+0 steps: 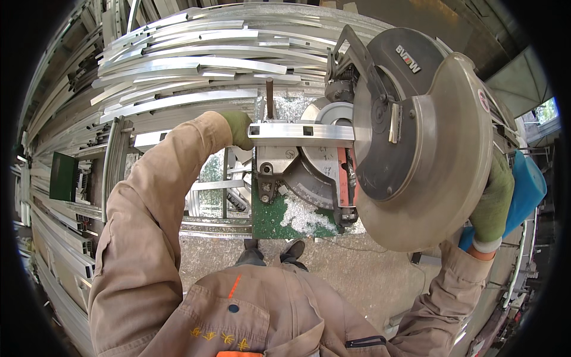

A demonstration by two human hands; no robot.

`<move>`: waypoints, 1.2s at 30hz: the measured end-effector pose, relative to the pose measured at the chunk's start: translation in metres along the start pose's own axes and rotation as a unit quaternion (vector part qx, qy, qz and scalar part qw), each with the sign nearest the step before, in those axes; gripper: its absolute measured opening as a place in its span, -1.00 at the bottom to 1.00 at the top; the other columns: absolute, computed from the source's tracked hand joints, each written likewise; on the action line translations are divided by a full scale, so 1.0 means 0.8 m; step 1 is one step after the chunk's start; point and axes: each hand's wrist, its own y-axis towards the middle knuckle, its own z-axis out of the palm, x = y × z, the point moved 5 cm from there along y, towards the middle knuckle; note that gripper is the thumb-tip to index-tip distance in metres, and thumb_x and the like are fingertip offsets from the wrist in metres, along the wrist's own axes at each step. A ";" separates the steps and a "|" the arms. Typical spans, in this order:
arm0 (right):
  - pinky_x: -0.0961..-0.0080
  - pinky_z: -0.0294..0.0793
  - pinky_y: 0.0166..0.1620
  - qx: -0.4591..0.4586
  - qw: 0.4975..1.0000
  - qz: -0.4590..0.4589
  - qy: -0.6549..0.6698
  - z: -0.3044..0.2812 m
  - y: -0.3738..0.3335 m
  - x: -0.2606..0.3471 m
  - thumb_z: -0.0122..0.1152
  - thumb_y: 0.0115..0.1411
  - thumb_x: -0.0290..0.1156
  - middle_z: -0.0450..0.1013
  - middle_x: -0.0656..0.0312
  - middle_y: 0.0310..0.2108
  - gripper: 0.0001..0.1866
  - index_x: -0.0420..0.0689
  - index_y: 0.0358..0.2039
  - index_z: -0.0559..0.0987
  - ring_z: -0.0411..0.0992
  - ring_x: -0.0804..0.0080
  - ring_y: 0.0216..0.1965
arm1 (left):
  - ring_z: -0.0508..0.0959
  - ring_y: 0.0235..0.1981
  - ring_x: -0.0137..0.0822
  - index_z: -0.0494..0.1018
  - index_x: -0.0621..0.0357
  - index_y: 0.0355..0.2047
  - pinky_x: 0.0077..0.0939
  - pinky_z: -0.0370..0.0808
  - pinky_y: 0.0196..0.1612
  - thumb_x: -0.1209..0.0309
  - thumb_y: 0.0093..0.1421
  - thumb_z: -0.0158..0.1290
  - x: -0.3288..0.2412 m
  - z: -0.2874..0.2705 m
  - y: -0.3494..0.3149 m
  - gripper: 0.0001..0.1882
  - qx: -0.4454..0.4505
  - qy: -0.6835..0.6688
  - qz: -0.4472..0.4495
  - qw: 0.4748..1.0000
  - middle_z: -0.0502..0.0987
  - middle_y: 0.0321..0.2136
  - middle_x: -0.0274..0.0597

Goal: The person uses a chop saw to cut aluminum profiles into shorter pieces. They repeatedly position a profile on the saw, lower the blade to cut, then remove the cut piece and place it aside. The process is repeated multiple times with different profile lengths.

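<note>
My left hand [239,128], in a green work glove, is closed around a silver aluminium square tube [279,132] with small square cutouts. The tube lies crosswise on the bed of a miter saw [312,181], its right end passing behind the saw's guard. The round grey blade guard [437,160] and dark housing fill the right of the bed. My right hand [495,199], gloved in green too, is at the guard's right side; its fingers and whatever they touch are hidden. White metal chips [303,215] lie on the green base [267,223].
Many aluminium profiles [178,65] are stacked beyond and to the left of the saw. A rusty upright rod [269,98] stands behind the tube. A smooth blue object [526,184] is beside my right hand. A thin cable [357,247] trails over the concrete floor [345,268].
</note>
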 end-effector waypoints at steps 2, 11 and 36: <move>0.15 0.65 0.13 0.005 1.000 0.008 0.004 0.000 -0.002 0.000 0.66 0.16 -0.42 0.75 -0.02 -0.02 -0.53 -0.21 0.10 0.79 0.70 -0.06 -0.03 | 0.78 -0.32 0.03 0.83 0.29 -0.11 -0.04 0.71 -0.10 0.05 0.13 0.47 0.000 0.001 -0.001 -0.47 0.011 -0.004 -0.011 1.000 0.83 -0.33 0.09; 0.13 0.64 0.15 -0.011 1.000 -0.016 -0.015 0.000 -0.004 -0.001 0.68 0.13 -0.40 0.74 -0.03 0.00 -0.51 -0.21 0.08 0.79 0.69 -0.09 0.00 | 0.78 -0.33 0.05 0.84 0.28 -0.10 -0.03 0.71 -0.10 0.07 0.12 0.46 0.000 -0.001 -0.001 -0.48 -0.002 0.022 0.002 1.000 0.84 -0.32 0.09; 0.16 0.63 0.16 -0.010 1.000 -0.002 -0.009 0.002 -0.006 -0.005 0.69 0.14 -0.41 0.75 -0.01 0.00 -0.50 -0.22 0.10 0.78 0.70 -0.05 -0.01 | 0.79 -0.35 -0.05 0.83 0.27 -0.17 -0.10 0.72 -0.14 0.13 0.12 0.44 0.007 0.005 0.004 -0.56 -0.003 0.003 0.005 1.000 0.84 -0.36 0.02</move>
